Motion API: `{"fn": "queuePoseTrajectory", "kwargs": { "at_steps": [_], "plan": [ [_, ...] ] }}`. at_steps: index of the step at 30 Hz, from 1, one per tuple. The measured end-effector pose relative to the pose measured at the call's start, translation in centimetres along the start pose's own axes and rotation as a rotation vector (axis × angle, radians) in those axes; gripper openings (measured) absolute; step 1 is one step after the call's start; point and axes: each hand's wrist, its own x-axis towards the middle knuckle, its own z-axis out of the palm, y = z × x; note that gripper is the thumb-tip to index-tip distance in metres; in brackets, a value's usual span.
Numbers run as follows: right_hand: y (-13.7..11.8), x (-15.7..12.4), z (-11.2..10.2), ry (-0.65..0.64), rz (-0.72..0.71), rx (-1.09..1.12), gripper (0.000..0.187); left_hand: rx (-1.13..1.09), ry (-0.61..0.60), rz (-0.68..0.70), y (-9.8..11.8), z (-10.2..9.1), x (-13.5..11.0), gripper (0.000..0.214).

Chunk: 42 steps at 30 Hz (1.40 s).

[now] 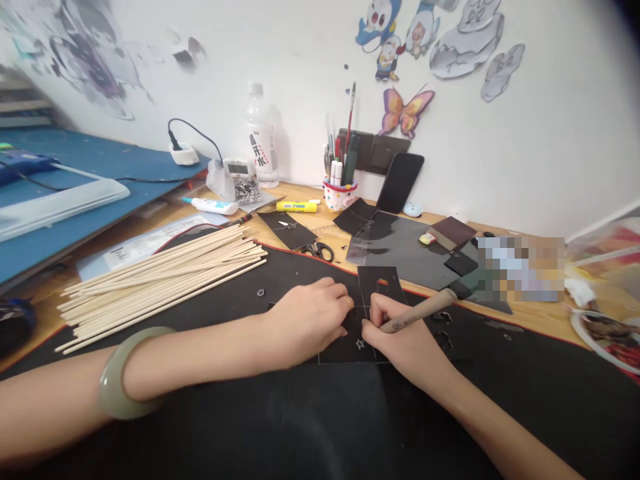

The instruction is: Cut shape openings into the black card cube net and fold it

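Several fingers of the right hand (407, 340) close round a pen-like tool (423, 310), its tip hidden. The left hand (305, 323) rests curled over the black card (334, 352); whether its fingers pinch anything, I cannot tell. Working well here should mean pressing close to the tip, fingertips out of its path, with short, slow strokes. The card lies on a dark mat (240, 433), whose bare near side gives most room for turning. Past its red edge, scissors (326, 251) and a clear sheet (400, 250) crowd the desk (545, 319); wooden sticks (165, 283) limit the left.
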Motion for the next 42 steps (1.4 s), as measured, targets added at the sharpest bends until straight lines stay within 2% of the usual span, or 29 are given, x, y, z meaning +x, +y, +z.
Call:
{"fn": "queuePoseTrajectory", "kwargs": {
  "at_steps": [3, 7, 12, 16, 20, 22, 26, 28, 30, 35, 42],
  "plan": [
    [-0.1, 0.2, -0.3, -0.022, -0.012, -0.009, 0.026, -0.057, -0.032, -0.065, -0.8, 0.0, 0.4, 0.024],
    [-0.4, 0.4, -0.8, -0.079, -0.028, 0.0, 0.026, -0.113, -0.065, -0.121, -1.2, 0.1, 0.4, 0.021],
    [-0.3, 0.6, -0.9, -0.114, -0.067, -0.006, 0.025, -0.375, -0.29, -0.16, -1.4, -0.2, 0.8, 0.021],
    [0.1, 0.9, -0.8, -0.101, -0.055, 0.003, 0.025, -0.619, -0.397, -0.187, -0.9, -0.2, 0.6, 0.004],
    [0.2, 1.0, -0.5, -0.073, -0.033, -0.024, 0.025, -0.844, -0.495, -0.248, -0.4, -0.1, 0.2, 0.01],
    [0.1, 0.8, -0.4, -0.045, -0.024, -0.041, 0.025, -0.811, -0.47, -0.209, -0.4, 0.0, 0.2, 0.007],
    [0.2, 0.4, 0.1, 0.023, -0.022, -0.04, 0.024, -0.481, -0.14, -0.006, -1.0, 0.2, 0.6, 0.011],
    [0.4, 0.3, 0.3, 0.047, -0.021, -0.006, 0.023, -0.447, -0.059, 0.123, -1.5, 0.5, 0.8, 0.017],
    [0.5, 0.2, 0.4, 0.06, -0.019, 0.022, 0.023, -0.478, -0.081, 0.204, -2.1, 0.8, 0.9, 0.019],
    [0.4, 0.0, 0.3, 0.061, 0.006, 0.036, 0.024, -0.494, -0.19, 0.242, -3.1, 1.0, 0.8, 0.025],
    [0.1, -0.4, 0.7, 0.13, 0.064, 0.026, 0.025, -0.469, -0.2, 0.28, -3.2, 1.0, 0.7, 0.024]
  ]
}}
